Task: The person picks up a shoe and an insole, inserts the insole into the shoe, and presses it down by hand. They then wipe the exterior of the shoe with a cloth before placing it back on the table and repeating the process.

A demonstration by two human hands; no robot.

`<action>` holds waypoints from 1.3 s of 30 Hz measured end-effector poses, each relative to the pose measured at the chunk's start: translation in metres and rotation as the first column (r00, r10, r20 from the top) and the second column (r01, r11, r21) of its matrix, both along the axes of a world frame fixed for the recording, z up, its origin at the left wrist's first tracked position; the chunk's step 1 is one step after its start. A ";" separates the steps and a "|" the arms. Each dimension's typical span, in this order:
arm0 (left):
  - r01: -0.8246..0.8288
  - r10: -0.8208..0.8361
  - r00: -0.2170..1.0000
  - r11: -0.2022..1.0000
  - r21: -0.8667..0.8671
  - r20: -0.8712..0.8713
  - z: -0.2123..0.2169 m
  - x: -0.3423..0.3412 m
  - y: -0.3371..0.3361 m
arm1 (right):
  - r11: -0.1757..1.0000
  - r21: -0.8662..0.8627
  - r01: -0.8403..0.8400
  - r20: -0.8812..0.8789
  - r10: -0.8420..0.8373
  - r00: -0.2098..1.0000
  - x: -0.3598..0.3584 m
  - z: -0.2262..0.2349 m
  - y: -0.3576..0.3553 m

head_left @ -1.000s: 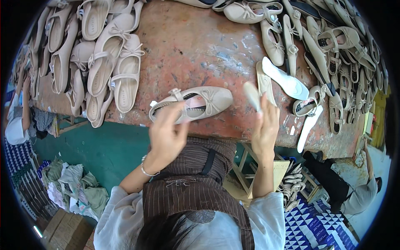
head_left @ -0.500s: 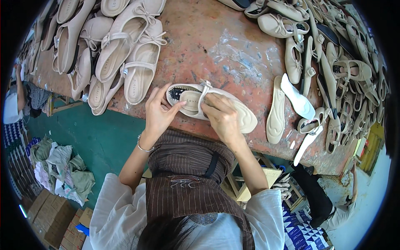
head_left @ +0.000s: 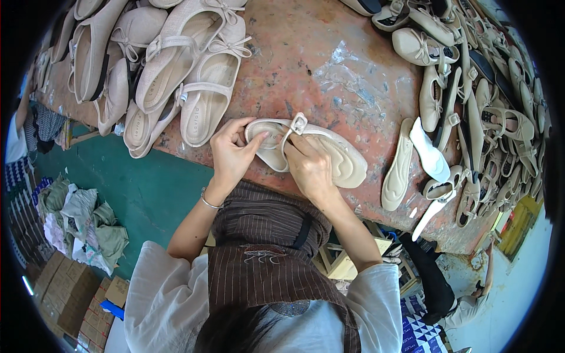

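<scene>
Head view: left hand (head_left: 231,154) grips the heel end of a beige strap shoe (head_left: 329,154) lying on the rust-red workbench (head_left: 329,65); right hand (head_left: 309,167) presses its insole (head_left: 347,165) in. Loose insoles (head_left: 398,173) alongside remain unfitted.

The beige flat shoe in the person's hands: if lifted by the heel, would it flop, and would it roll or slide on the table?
The beige flat shoe looks thin and soft, so it probably bends somewhat. Its strap likely dangles loose. Low and flat-soled, it seems unlikely to roll on the rough table. Both the left hand and right hand hold it.
</scene>
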State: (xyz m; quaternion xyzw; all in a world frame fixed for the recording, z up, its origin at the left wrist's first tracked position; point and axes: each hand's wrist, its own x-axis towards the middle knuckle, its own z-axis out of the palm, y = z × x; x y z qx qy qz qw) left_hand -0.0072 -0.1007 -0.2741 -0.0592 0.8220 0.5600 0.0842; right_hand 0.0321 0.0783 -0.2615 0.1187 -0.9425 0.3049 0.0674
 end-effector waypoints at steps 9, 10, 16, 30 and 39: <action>-0.033 0.033 0.999 0.999 -0.033 -0.026 -0.004 -0.011 0.002 | 0.931 -0.031 -0.364 0.089 0.365 0.927 -0.010 0.003 0.013; -0.025 0.024 0.999 0.999 -0.027 -0.047 -0.005 -0.011 0.002 | 0.936 -0.039 -0.349 0.139 0.351 0.926 -0.011 0.007 0.014; -0.005 -0.002 0.998 0.995 -0.103 -0.067 -0.002 -0.013 0.003 | 0.948 0.297 -0.114 0.260 0.035 0.965 0.009 0.035 0.011; 0.321 -0.516 0.805 0.794 -0.516 -0.293 0.043 0.087 0.046 | 0.758 -0.297 0.581 0.324 -0.492 0.808 -0.009 0.072 0.078; 0.590 -0.866 0.482 0.432 -0.682 -0.133 0.018 0.095 0.059 | 0.919 0.108 0.380 0.089 -0.390 0.917 0.074 0.015 -0.001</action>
